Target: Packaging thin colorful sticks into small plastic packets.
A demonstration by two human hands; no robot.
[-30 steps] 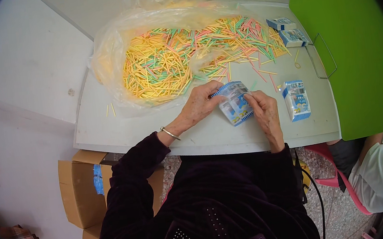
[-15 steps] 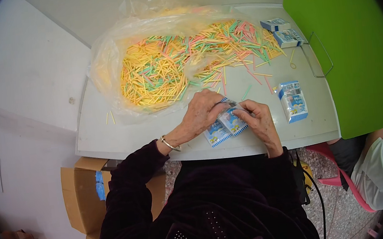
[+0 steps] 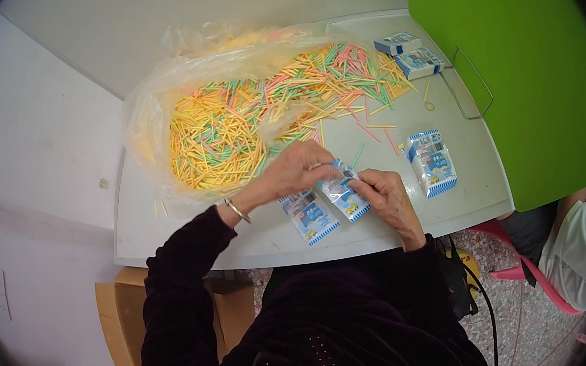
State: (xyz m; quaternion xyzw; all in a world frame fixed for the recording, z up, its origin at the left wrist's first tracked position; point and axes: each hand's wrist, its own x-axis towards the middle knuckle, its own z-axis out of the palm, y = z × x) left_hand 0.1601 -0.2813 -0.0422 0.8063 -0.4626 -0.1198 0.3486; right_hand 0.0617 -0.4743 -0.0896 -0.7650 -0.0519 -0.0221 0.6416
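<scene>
My left hand (image 3: 300,168), with a bangle at its wrist, pinches the top end of a small blue-and-white plastic packet (image 3: 342,197). My right hand (image 3: 387,201) grips the same packet along its right side, thumb on the front. It is tilted above the near part of the table. A second blue-and-white packet (image 3: 310,218) lies flat just left of it, partly under my left hand and wrist. Beyond my hands, a large clear plastic bag (image 3: 145,120) lies open, full of short yellow, pink and green sticks (image 3: 219,137).
A filled packet (image 3: 432,163) lies on the white table (image 3: 242,243) at the right. Two more packets (image 3: 418,62) sit farther back, near a rubber band (image 3: 429,105) and a wire stand (image 3: 469,83). A green panel (image 3: 511,71) borders the right. A cardboard box (image 3: 124,318) stands below left; another person sits at right.
The held packet has come apart from the one beneath it, which now lies flat farther left. My hands still hold the packet. The whole view has shifted slightly.
</scene>
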